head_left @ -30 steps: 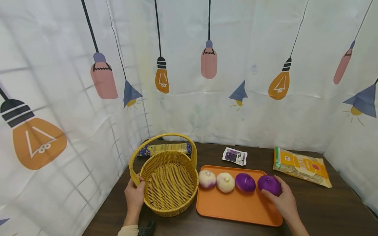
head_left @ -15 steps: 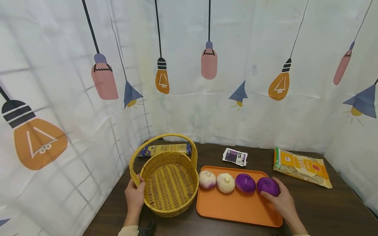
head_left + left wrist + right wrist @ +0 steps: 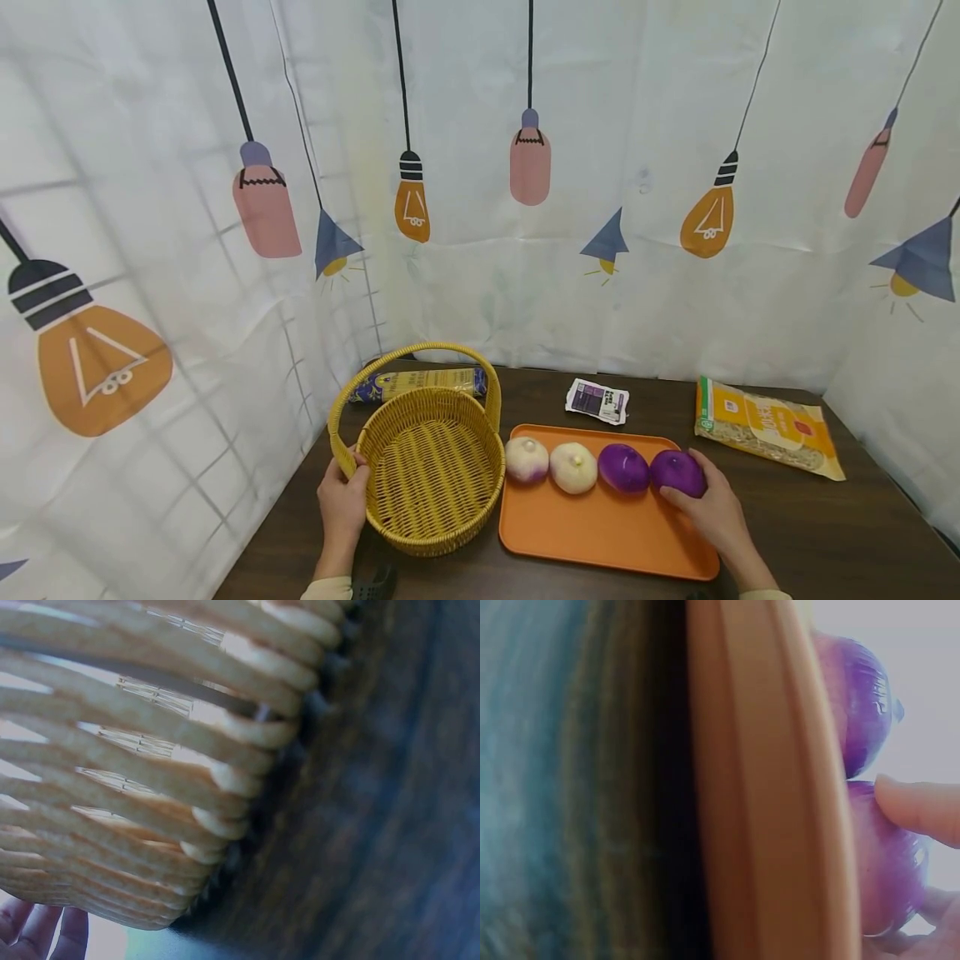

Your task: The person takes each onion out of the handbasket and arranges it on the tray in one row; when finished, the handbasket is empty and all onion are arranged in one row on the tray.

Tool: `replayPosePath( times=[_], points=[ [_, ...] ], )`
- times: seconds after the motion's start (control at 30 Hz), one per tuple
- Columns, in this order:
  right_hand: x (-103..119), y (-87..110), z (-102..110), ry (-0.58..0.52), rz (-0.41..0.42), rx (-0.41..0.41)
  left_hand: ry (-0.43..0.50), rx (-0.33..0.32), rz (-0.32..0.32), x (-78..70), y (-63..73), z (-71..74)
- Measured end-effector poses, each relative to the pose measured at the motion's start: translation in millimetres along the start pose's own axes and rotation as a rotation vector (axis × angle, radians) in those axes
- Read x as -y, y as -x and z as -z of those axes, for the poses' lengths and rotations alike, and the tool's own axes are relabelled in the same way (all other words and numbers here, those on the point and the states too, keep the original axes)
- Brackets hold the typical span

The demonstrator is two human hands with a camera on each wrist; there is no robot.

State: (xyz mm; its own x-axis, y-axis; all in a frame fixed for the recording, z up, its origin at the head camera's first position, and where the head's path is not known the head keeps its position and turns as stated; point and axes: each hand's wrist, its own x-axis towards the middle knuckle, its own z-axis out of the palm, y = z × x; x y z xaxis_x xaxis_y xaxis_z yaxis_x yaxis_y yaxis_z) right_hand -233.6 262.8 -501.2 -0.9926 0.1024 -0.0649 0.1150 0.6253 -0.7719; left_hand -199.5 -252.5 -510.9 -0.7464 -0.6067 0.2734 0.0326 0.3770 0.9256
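My left hand (image 3: 343,500) grips the base of the handle of a yellow woven basket (image 3: 431,537), which stands on the dark table with nothing inside. In the left wrist view the basket wall (image 3: 135,765) fills much of the picture, with some fingertips (image 3: 67,930) at the bottom left. An orange tray (image 3: 592,533) sits right of the basket. My right hand (image 3: 712,504) holds the rightmost purple onion (image 3: 678,472), thumb on its near side and fingers round its right. Beside it in the row are another purple onion (image 3: 624,468) and two whitish onions (image 3: 573,468).
Behind the basket lies a blue-and-yellow package (image 3: 427,382). A small white-and-purple packet (image 3: 597,401) is behind the tray. At the back right rests a yellow-and-orange bag of grain (image 3: 768,429). A light curtain with printed lamps (image 3: 480,283) hangs behind the table.
My right hand and the rightmost purple onion have shifted slightly left, closer to the neighbouring purple onion. My left hand and the basket stay in place.
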Motion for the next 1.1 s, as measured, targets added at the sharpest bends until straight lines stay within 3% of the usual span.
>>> replayPosePath(
  times=[0.33, 0.57, 0.8, 0.93, 1.1],
  points=[
    [0, 0.6, 0, 0.004, -0.006, 0.022, -0.002, 0.004, 0.004, 1.9, -1.3, 1.4],
    [-2, 7.6, 6, -0.059, -0.018, 0.049, -0.018, 0.0, 0.002, 3.8, 1.7, 1.5],
    [11, 15.4, 19, 0.028, 0.023, -0.027, -0.069, 0.033, -0.008, -2.8, -1.1, -3.4],
    [26, 17.4, 26, 0.04, 0.037, -0.041, -0.111, 0.082, -0.019, -7.4, -6.0, -0.1],
    [46, 18.7, 36, 0.067, 0.1, -0.087, -0.14, 0.225, -0.041, -22.0, -12.5, 11.1]
  ],
)
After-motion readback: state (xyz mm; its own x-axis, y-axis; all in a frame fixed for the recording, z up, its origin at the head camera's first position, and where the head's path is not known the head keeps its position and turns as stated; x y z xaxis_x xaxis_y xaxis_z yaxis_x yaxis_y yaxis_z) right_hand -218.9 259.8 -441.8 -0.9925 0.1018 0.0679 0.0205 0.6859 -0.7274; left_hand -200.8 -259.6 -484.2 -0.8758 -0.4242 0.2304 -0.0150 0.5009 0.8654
